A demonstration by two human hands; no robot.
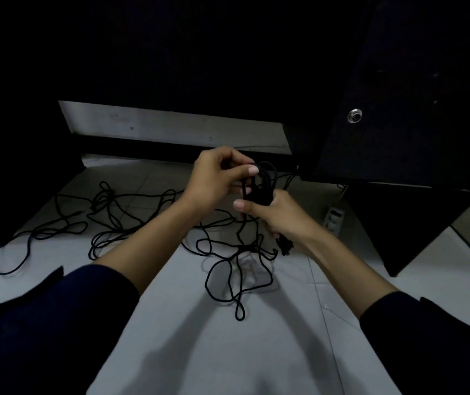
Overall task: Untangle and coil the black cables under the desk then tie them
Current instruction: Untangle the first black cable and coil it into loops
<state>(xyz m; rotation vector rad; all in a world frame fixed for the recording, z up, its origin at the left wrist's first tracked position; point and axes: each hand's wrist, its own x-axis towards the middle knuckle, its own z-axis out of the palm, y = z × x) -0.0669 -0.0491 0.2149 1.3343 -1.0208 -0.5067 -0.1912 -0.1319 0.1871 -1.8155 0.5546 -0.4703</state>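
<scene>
Floor [171,323]; hands [245,195] gripping coiled cable [263,181]

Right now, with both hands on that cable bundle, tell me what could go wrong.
1. The right hand grips the coiled bundle while the left hand pinches a loop; loosening either grip may let the coil spring apart.
2. The loose cable on the floor lies in crossing loops, so pulling more in could tighten a knot.
3. A connector dangles below the right hand and may snag.

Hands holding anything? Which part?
Right hand grips the coiled cable bundle at its lower end; left hand pinches a loop at the top.
</scene>
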